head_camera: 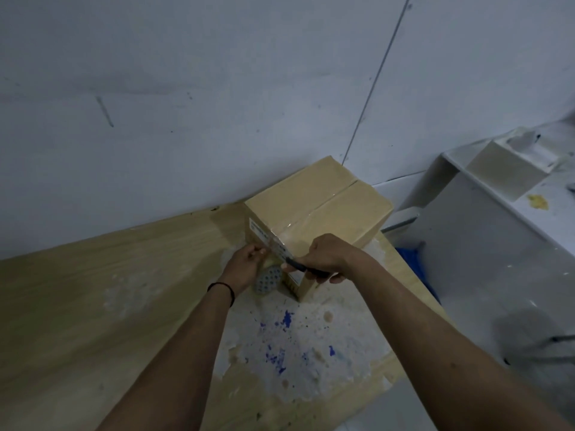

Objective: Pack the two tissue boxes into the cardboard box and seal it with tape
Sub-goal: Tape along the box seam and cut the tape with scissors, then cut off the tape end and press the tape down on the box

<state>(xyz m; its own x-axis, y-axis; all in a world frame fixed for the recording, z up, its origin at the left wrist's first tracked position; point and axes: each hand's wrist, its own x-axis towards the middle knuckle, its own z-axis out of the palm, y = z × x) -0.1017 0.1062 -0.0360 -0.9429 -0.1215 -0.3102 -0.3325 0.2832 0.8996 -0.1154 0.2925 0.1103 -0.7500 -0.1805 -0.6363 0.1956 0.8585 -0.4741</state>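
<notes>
At the 12 o'clock end of the wooden board [93, 290], hard against the wall [186, 104], stands the cardboard box [320, 206] with its top flaps closed and clear tape [314, 209] running along the centre seam and down the near face. The tissue boxes are not visible; judged from the closed flaps, they are already inside.

The left hand [245, 262], at 9 o'clock of the box's near corner, pinches the tape between thumb and fingertips and holds it taut away from the cardboard. The roll [264, 279], grey and dotted, hangs just below that hand. The right hand [326, 256], at 3 o'clock of the same corner, is closed around a dark-handled cutter [298, 265] whose tip meets the tape beside the label [264, 236]. Tension from one side and the blade from the other give a clean cut; this appears to be the severing step, late in the sealing work. A dark band sits on the left wrist.

The board is pale wood grain, worn to a white patch near 6 o'clock with blue paint spots [284, 321]. A white shelf unit [497, 213] stands at 3 o'clock, carrying a white box-shaped object. Lighting is dim; the wall is plain grey panel with a seam line.
</notes>
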